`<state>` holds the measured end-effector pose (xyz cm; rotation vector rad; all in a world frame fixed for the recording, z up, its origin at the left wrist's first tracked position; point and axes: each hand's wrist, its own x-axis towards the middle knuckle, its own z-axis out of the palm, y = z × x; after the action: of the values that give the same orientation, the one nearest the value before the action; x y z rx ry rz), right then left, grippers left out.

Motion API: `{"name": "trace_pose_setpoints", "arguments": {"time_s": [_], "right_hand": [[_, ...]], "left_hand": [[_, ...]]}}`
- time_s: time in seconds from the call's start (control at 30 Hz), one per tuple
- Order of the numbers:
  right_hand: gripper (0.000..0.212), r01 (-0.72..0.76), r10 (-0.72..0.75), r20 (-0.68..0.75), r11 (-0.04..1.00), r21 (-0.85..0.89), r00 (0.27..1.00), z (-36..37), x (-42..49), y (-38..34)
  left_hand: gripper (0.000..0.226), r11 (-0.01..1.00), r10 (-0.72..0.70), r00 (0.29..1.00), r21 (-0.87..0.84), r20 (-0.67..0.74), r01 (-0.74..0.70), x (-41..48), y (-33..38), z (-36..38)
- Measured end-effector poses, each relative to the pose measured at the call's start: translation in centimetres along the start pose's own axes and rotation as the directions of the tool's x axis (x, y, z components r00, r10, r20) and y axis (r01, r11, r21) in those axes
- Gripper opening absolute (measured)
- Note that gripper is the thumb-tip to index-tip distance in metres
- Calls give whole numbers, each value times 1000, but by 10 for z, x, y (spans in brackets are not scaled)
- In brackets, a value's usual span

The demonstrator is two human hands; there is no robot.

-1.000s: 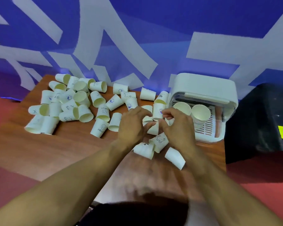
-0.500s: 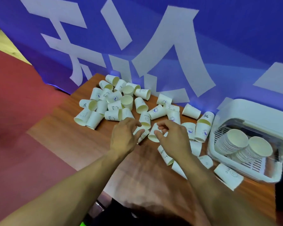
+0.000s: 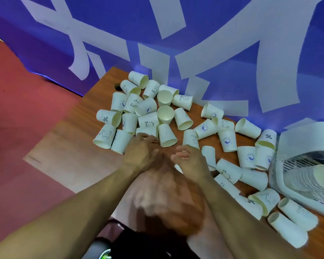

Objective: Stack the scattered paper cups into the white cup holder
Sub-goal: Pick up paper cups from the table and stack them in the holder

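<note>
Several white paper cups [image 3: 166,134] lie scattered on their sides over the wooden table [image 3: 79,146], from a dense heap at the back left to loose ones [image 3: 288,228] at the front right. At the right edge stands the white cup holder [image 3: 290,143], with stacked cups [image 3: 307,181] lying inside. My left hand [image 3: 140,153] has its fingers curled over a cup [image 3: 146,130] at the near edge of the heap. My right hand [image 3: 192,159] is beside it with its fingers curled. A white sliver shows under the right hand, and I cannot tell whether that hand holds it.
A blue banner with white shapes [image 3: 176,43] hangs right behind the table. Red floor [image 3: 26,109] lies to the left. A small dark hole [image 3: 117,86] is in the table's back left corner. The holder sits against the banner at the right.
The view has swung left and closer, so the holder now sits at the right edge. Both hands have moved left along the table to the near edge of the cup heap.
</note>
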<state>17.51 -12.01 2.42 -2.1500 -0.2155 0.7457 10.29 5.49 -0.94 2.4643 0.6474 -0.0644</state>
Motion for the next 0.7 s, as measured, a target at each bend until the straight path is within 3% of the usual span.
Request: {"name": "trace_pose_setpoints", "arguments": {"time_s": [0.17,0.4,0.57,0.7], "right_hand": [[38,-134,131,41,985,105,991,31,27,-7],[51,-286,267,102,906,312,958,46,60,-15],[53,-359,334,139,803,475,932,55,74,-24],[60,-396,387,130,765,507,913,61,77,-18]], "left_hand": [[52,995,-24,986,97,165,8,41,-21,-7],[63,941,41,940,303,337,-150,82,-36,3],[57,927,66,920,316,387,-199,89,-33,9],[57,925,130,909,282,397,-255,86,-35,11]]}}
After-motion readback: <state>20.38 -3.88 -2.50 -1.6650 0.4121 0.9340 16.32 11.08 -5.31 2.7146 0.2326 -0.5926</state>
